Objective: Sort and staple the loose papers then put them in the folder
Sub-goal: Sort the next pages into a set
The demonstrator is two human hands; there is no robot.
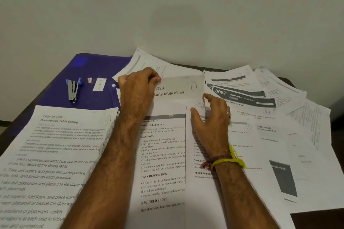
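1. I see the loose papers (163,154) spread over most of the counter (316,217), white printed sheets overlapping one another from the near left to the far right.
2. Several sheets carry a pen-drawn circled number near the top right corner. Headings I can read are "Four-Person Table Setting" on the near left sheet (55,154), "3087 ENTRANCE / BALCONY" on a dark-banded sheet (242,96) at the far right, and "table clean" on the sheet (176,89) at the far middle.
3. The left hand (137,87) lies at the far middle with its fingers curled over the top left edge of the "table clean" sheet, gripping it.
4. The right hand (210,117) rests on the middle sheets, fingers bent and thumb tip near a circled number; I cannot tell whether it pinches a corner.
5. The folder (93,83), deep blue, lies flat at the far left, partly under the papers.
6. The stapler (73,89), silver with blue, lies on the folder, with a small staple box (90,80) just beside it.
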